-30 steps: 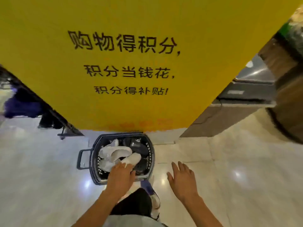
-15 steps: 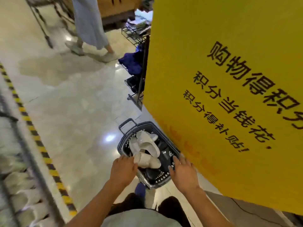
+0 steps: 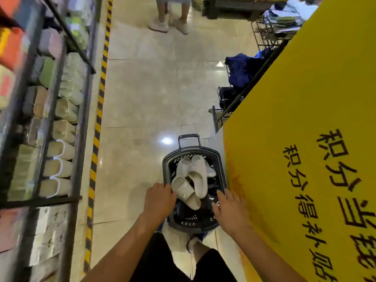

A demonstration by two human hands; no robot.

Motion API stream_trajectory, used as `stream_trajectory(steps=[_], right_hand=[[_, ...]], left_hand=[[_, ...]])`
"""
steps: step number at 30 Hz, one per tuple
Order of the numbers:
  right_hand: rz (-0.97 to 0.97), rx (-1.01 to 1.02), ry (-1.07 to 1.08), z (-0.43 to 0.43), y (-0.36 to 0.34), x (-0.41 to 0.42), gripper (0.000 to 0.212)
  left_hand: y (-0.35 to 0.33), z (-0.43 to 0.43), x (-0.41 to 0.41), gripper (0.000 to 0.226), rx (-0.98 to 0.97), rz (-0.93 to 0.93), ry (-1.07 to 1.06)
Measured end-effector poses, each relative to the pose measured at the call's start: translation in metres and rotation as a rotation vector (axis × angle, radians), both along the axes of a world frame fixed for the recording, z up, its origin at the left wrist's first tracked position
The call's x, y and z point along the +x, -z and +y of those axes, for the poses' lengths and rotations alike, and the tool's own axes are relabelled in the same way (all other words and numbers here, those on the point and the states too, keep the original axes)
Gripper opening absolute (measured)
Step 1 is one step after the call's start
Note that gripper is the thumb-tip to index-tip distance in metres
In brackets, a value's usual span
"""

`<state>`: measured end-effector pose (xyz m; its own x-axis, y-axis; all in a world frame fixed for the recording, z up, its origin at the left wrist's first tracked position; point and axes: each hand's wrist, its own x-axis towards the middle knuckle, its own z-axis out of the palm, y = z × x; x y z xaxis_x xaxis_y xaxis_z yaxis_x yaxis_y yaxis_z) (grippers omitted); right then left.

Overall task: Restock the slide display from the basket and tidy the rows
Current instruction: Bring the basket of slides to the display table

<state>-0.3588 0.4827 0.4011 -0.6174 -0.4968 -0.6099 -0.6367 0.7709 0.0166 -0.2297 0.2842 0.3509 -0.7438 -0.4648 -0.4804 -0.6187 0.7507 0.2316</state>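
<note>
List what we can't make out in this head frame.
Head view only:
1. left hand: fingertips lost against the basket rim and a pale slide; gripping or resting, unclear.
2. Dark items in the basket: covered by the slides.
3. Slide display on the left: motion blur; row gaps unreadable.
4. Yellow sign: text cut off by right edge.
5. Bystander: cut off at top edge.

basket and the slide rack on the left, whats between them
In the head view, only bare tiled floor lies between the basket and the slide rack, plus a yellow-and-black striped line along the rack's foot.
</note>
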Motion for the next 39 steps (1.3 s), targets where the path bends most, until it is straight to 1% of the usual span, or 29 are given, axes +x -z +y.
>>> stream_trajectory(steps=[1, 3, 4, 6, 8, 11, 14, 16, 19, 20, 22, 25, 26, 29, 30, 32, 34, 37, 39], right_hand=[[-0.009, 0.012, 0.007, 0.003, 0.012, -0.007, 0.058], [-0.011, 0.024, 0.046, 0.01, 0.045, -0.026, 0.056], [-0.014, 0.035, 0.067, 0.014, 0.063, -0.034, 0.054], [-0.03, 0.035, 0.141, 0.02, 0.108, -0.05, 0.047], [-0.051, 0.036, 0.227, 0.025, 0.154, -0.069, 0.045], [-0.091, 0.048, 0.358, 0.022, 0.224, -0.096, 0.052], [-0.153, 0.017, 0.555, 0.024, 0.293, -0.117, 0.061], [-0.17, -0.017, 0.68, 0.022, 0.338, -0.127, 0.062], [-0.152, -0.073, 0.808, 0.018, 0.393, -0.133, 0.062], [-0.145, -0.083, 0.838, 0.018, 0.408, -0.134, 0.063], [-0.132, -0.104, 0.9, 0.02, 0.436, -0.137, 0.064], [-0.166, -0.142, 1.01, 0.024, 0.461, -0.145, 0.062], [-0.189, -0.163, 1.042, 0.025, 0.466, -0.149, 0.064], [-0.231, -0.175, 1.092, 0.032, 0.481, -0.158, 0.08], [-0.23, -0.186, 1.103, 0.033, 0.484, -0.158, 0.08], [-0.203, -0.243, 1.127, 0.037, 0.492, -0.157, 0.064], [-0.175, -0.282, 1.134, 0.037, 0.489, -0.152, 0.048], [-0.192, -0.309, 1.15, 0.035, 0.475, -0.142, 0.031], [-0.185, -0.318, 1.151, 0.029, 0.459, -0.14, 0.027]], left_hand=[[0.01, 0.005, -0.001, 0.046, 0.002, -0.006, -0.017], [0.037, 0.012, -0.006, 0.054, 0.022, -0.002, -0.042], [0.052, 0.013, -0.007, 0.053, 0.042, -0.012, -0.065], [0.092, 0.011, -0.015, 0.042, 0.095, -0.051, -0.117], [0.135, 0.009, -0.025, 0.041, 0.155, -0.093, -0.186], [0.206, -0.001, -0.034, 0.039, 0.261, -0.155, -0.298], [0.279, -0.007, -0.037, 0.037, 0.361, -0.148, -0.445], [0.322, -0.008, -0.037, 0.047, 0.413, -0.159, -0.563], [0.376, -0.002, -0.033, 0.071, 0.481, -0.152, -0.751], [0.388, 0.002, -0.033, 0.072, 0.513, -0.14, -0.802], [0.407, 0.01, -0.032, 0.061, 0.539, -0.1, -0.871], [0.424, 0.014, -0.028, 0.042, 0.513, -0.01, -0.962], [0.428, 0.014, -0.027, 0.039, 0.504, 0.027, -0.984], [0.436, 0.011, -0.028, 0.035, 0.492, 0.127, -1.064], [0.438, 0.01, -0.03, 0.034, 0.494, 0.148, -1.094], [0.439, 0.007, -0.032, 0.03, 0.495, 0.172, -1.125], [0.438, 0.002, -0.034, 0.027, 0.483, 0.168, -1.101], [0.425, -0.013, -0.032, 0.03, 0.437, 0.195, -1.029], [0.408, -0.03, -0.034, 0.03, 0.4, 0.195, -0.981]])
